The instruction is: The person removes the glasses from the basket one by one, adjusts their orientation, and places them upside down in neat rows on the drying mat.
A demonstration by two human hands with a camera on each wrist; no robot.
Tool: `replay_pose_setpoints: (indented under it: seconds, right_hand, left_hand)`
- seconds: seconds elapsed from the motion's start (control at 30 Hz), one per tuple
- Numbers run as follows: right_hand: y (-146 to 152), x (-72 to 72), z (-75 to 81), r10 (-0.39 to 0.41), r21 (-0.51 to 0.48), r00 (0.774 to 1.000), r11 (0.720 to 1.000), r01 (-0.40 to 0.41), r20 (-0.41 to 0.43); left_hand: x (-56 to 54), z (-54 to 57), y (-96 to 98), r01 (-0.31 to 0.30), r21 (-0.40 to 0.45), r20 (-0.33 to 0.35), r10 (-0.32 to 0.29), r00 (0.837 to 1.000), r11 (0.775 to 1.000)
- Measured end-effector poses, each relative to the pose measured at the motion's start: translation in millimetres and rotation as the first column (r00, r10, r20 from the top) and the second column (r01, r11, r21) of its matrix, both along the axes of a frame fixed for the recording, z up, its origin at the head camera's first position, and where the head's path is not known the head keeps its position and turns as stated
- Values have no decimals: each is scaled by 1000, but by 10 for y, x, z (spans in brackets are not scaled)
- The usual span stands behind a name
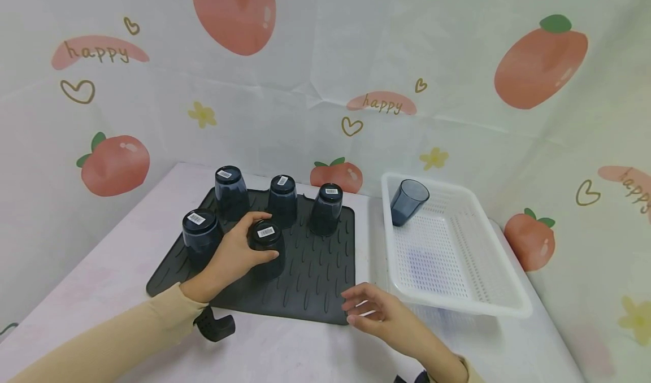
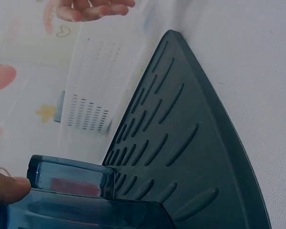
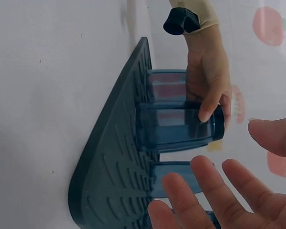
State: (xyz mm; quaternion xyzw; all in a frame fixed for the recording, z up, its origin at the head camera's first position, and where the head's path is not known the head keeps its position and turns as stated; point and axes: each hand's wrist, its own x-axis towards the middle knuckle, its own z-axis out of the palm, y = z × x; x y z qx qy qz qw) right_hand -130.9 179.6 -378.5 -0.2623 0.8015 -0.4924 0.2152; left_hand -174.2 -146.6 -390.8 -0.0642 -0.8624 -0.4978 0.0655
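My left hand (image 1: 235, 254) grips a dark blue glass (image 1: 272, 265) near its top, thumb on the near side and fingers round the far side. The glass stands upside down on a black ridged drying mat (image 1: 317, 275), a barcode label on its upturned base. My right hand (image 1: 385, 319) is held off the mat's near right corner, fingers spread and slightly bent, holding nothing. In the right wrist view, the left thumb (image 3: 207, 112) lies against the glass's side close to its base.
Other upside-down glasses stand on the mat: one at left (image 1: 200, 239), three along the back, the rightmost (image 1: 326, 209) near the mat's edge. A white perforated basket (image 1: 488, 253) sits at right, one blue glass (image 1: 407, 202) leaning in its back left corner. A patterned cloth (image 1: 305, 61) hangs behind.
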Motion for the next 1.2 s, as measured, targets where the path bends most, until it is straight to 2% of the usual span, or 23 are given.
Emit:
replay_pose_setpoints:
  seconds: [0.4,0.8,1.03,1.2]
  right_hand:
    - [7,-3,-19,4,-3,1000,1000,-4,-1]
    - [10,-3,-28,0,0,1000,1000,0,20]
    - [7,2,-23,2,1,1000,1000,-2,23]
    - [4,0,-22,4,2,1000,1000,-4,13]
  left_hand:
    - [-12,-25,0,-7,-11,15,7,1000,1000]
    - [12,22,33,-18,-29,25,19,1000,999]
    - [-22,8,16,-19,-49,-7,19,1000,999]
    - [-23,43,2,-18,-37,-34,16,999,999]
